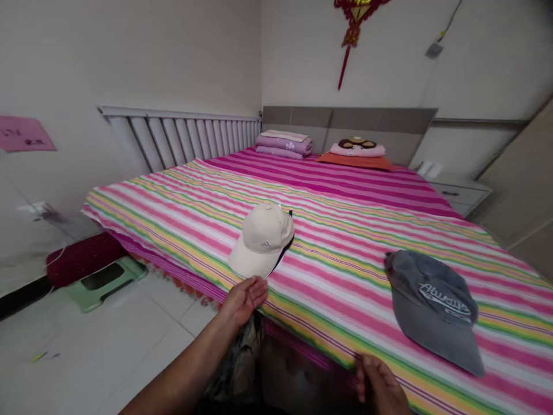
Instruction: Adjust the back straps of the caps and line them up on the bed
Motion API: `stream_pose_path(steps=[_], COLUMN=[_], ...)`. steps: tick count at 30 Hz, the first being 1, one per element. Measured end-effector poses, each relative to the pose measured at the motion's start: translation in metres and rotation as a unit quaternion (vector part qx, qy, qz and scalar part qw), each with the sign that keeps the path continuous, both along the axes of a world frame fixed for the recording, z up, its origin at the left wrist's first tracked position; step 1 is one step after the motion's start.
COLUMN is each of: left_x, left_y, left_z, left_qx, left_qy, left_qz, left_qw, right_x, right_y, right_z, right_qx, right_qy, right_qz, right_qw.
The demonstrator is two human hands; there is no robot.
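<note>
A cream baseball cap (263,239) lies on the striped bedspread (345,196) near the bed's front edge, its brim toward me. My left hand (244,300) reaches to just below that brim, fingers stretched out and holding nothing. A grey cap (434,305) with white lettering lies farther right on the bed. My right hand (380,386) rests at the front edge of the bed below the grey cap, fingers curled against the cloth; whether it grips the cloth is unclear.
Folded purple bedding (284,144) and a pink-and-orange pillow stack (358,153) sit at the headboard. A green stool with a red cushion (93,268) stands on the white tile floor at left. A white nightstand (458,190) is at the right.
</note>
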State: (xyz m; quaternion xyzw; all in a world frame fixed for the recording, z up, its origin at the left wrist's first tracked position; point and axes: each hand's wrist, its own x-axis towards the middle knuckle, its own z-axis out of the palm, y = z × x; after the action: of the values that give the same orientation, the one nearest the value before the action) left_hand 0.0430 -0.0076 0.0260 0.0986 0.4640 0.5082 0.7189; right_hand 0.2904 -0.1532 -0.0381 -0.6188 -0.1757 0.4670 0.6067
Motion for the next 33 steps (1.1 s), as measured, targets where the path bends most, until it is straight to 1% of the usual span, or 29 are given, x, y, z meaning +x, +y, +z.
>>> stream_pose_path(steps=[3,5,8,12,19,21,23,26,29,31,33], left_x=[-0.007,-0.011,-0.016,-0.021,-0.025,-0.025,-0.024,-0.022,-0.020,-0.017,-0.013], left_y=[-0.001,0.000,0.002,0.004,0.007,0.010,0.014,0.024,0.033,0.035,0.031], left_z=[-0.005,-0.008,-0.009,-0.008,-0.007,-0.004,0.002,0.018,0.035,0.043,0.046], left_qx=[0.006,0.014,0.025,0.028,0.005,0.005,0.018,0.055,0.103,0.159,0.225], left_qy=[0.026,0.031,0.033,0.031,0.026,0.020,0.008,-0.017,-0.042,-0.065,-0.088], left_qz=[0.092,0.130,0.164,0.181,0.172,0.166,0.159,0.141,0.117,0.094,0.058], left_qw=[0.995,0.991,0.986,0.983,0.985,0.986,0.987,0.988,0.987,0.981,0.969], right_x=[-0.018,-0.028,-0.037,-0.042,-0.049,-0.052,-0.055,-0.059,-0.062,-0.064,-0.064], right_y=[0.001,0.001,0.002,0.004,0.003,0.003,0.003,0.003,0.002,0.003,0.007], right_z=[-0.005,-0.008,-0.013,-0.015,-0.017,-0.018,-0.020,-0.022,-0.021,-0.019,-0.013], right_qx=[-0.014,-0.024,-0.029,-0.024,-0.043,-0.047,-0.039,-0.024,-0.027,-0.033,-0.030], right_qy=[-0.001,-0.001,-0.001,-0.008,-0.013,-0.017,-0.026,-0.035,-0.026,-0.014,-0.001], right_qz=[0.079,0.124,0.171,0.197,0.203,0.203,0.195,0.180,0.194,0.217,0.235], right_qw=[0.997,0.992,0.985,0.980,0.978,0.978,0.980,0.983,0.980,0.976,0.971])
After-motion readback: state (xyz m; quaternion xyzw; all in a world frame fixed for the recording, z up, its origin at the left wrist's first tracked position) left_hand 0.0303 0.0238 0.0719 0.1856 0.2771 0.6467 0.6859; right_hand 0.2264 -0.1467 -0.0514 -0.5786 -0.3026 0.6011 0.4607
